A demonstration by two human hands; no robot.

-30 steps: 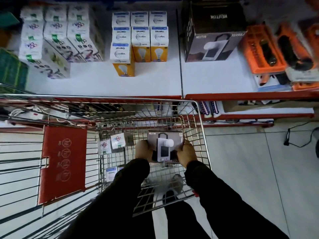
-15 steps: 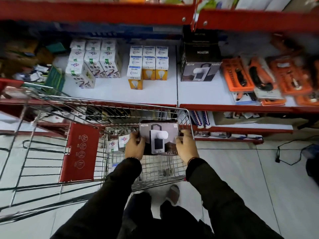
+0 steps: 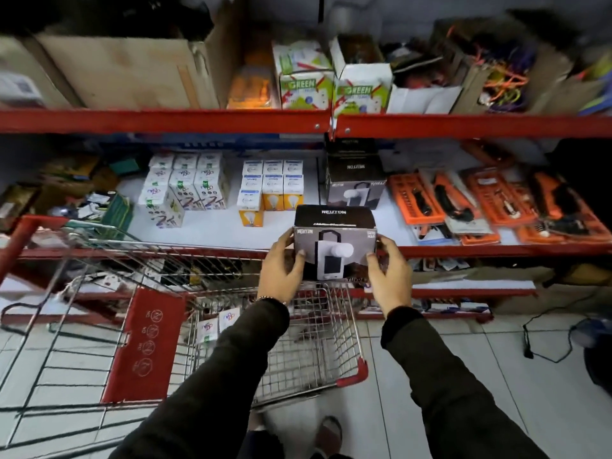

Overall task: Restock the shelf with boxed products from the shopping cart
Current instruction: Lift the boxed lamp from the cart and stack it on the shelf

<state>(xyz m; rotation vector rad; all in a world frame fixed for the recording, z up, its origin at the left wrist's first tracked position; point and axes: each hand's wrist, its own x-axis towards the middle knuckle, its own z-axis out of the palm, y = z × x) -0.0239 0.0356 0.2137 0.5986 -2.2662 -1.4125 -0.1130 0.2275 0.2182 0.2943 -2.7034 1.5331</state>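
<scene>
Hands in dark long sleeves grip a black and grey cardboard box printed "NEUTON" point(image 3: 335, 246), with a white lantern pictured on its front. The left hand point(image 3: 280, 266) wraps its fingers around the box's left side, thumb on the front face, and the right hand point(image 3: 389, 270) clasps the right side in the same way, so the box is carried between both palms. It sits in the air at the red front edge of the white middle shelf board point(image 3: 215, 226), above the far end of the wire shopping cart with red trim point(image 3: 318, 346). Farther back on that board stands a matching black NEUTON box point(image 3: 356, 183), well behind the held one. Left of it is a block of small white and yellow light-bulb boxes point(image 3: 271, 187), and further left a block of white boxes with purple and green markings point(image 3: 185, 187). Right of the standing box lie orange blister packs of tools point(image 3: 480, 203), overlapping each other. On the red-edged shelf above stand two white and green boxes marked "GREEN" point(image 3: 331, 84) beside a large brown carton point(image 3: 132, 71). Inside the cart, near its left wall, a few small white boxes point(image 3: 215, 323) remain.
</scene>
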